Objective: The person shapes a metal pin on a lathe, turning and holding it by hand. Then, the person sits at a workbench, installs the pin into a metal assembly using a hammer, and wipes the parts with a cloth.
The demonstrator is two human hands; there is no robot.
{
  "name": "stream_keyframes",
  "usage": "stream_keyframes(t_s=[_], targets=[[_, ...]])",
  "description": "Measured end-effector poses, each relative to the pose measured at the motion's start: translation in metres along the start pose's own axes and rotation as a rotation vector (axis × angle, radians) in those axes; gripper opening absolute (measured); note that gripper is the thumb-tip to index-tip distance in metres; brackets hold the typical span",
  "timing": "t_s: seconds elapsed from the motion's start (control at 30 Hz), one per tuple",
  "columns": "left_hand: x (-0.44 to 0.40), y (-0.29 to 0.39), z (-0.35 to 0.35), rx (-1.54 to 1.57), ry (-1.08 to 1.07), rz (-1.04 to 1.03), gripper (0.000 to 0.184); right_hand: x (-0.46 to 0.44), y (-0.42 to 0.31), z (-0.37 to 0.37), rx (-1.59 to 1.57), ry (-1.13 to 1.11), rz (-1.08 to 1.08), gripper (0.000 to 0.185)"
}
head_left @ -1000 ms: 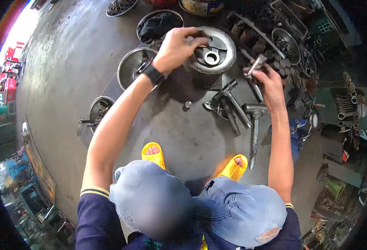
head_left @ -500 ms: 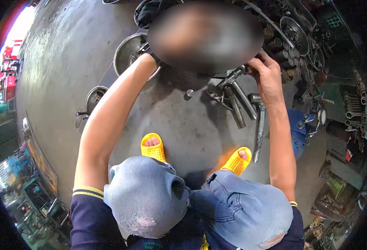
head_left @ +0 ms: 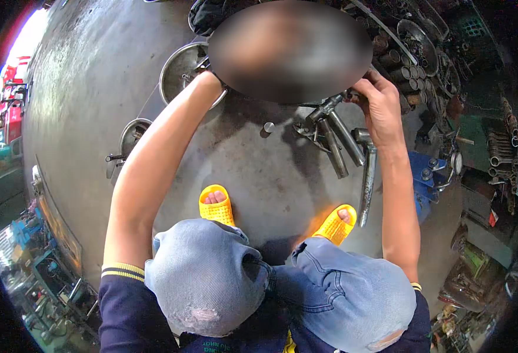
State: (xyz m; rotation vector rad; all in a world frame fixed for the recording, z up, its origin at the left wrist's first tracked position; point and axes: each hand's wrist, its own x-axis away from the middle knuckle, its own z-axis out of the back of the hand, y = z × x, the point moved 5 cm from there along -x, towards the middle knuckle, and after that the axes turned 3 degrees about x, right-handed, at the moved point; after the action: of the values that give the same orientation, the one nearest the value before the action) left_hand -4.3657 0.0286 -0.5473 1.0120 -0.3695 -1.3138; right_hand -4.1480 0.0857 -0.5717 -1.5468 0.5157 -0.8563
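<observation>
A grey blur covers most of my left hand (head_left: 213, 83), so only the wrist end shows and its fingers are hidden. On the right edge of that blur is my right hand (head_left: 380, 101), with fingers curled round something I cannot make out. Just left of its fingertips lies a metal T-shaped piece (head_left: 330, 107), a steel tube running down from it. A second steel tube (head_left: 334, 150) lies alongside. Below my right hand is a hammer-like metal bar (head_left: 367, 176) with a thick head. A small metal cylinder (head_left: 269, 127) stands on the floor between my arms.
Round metal pans (head_left: 167, 73) lie beyond my left forearm, a smaller one (head_left: 130, 134) nearer. Stacked pipes (head_left: 409, 77) and a blue jack-like device (head_left: 426, 182) are at the right. My feet in yellow sandals (head_left: 216, 205) stand on the concrete floor (head_left: 253, 182).
Both hands stay in nearly the same place, with a very slight shift of the right wrist. The view has moved a little; the metal pieces lie as before.
</observation>
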Motion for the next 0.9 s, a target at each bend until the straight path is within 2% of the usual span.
stream_keyframes(t_s=[0.1,0.4,0.53,0.6,0.63,0.67,0.7,0.77,0.8,0.83,0.9], targets=[[-0.001,0.0,0.0,-0.001,0.036,-0.087,0.033,0.001,-0.001,-0.001,-0.004,-0.003,-0.007,0.029],[0.0,-0.003,-0.002,0.011,0.036,-0.039,0.034,0.003,-0.003,-0.003,0.003,-0.014,0.008,0.027],[0.0,0.001,-0.001,-0.029,0.053,-0.134,0.031,0.002,-0.006,-0.004,0.0,-0.022,0.016,0.025],[0.002,0.006,0.0,-0.012,0.028,-0.159,0.029,-0.001,-0.018,-0.009,-0.008,0.01,0.131,0.021],[0.004,0.012,0.001,0.092,0.034,-0.177,0.026,-0.004,-0.026,-0.011,-0.013,0.027,0.191,0.02],[0.006,0.015,0.002,-0.019,0.052,-0.243,0.027,-0.008,-0.034,-0.013,0.024,0.023,0.228,0.021],[0.008,0.017,0.002,-0.131,0.071,-0.31,0.028,-0.012,-0.047,-0.016,0.131,0.02,0.285,0.021],[0.011,0.021,0.002,-0.105,0.114,-0.385,0.021,-0.021,-0.076,-0.024,0.347,0.018,0.402,0.023],[0.012,0.022,0.003,-0.11,0.107,-0.351,0.02,-0.026,-0.093,-0.029,0.419,0.091,0.539,0.024],[0.013,0.023,0.004,-0.115,0.101,-0.319,0.02,-0.03,-0.105,-0.034,0.513,0.065,0.527,0.023],[0.014,0.025,0.004,-0.053,0.107,-0.35,0.02,-0.031,-0.128,-0.05,0.296,0.03,0.516,0.024]])
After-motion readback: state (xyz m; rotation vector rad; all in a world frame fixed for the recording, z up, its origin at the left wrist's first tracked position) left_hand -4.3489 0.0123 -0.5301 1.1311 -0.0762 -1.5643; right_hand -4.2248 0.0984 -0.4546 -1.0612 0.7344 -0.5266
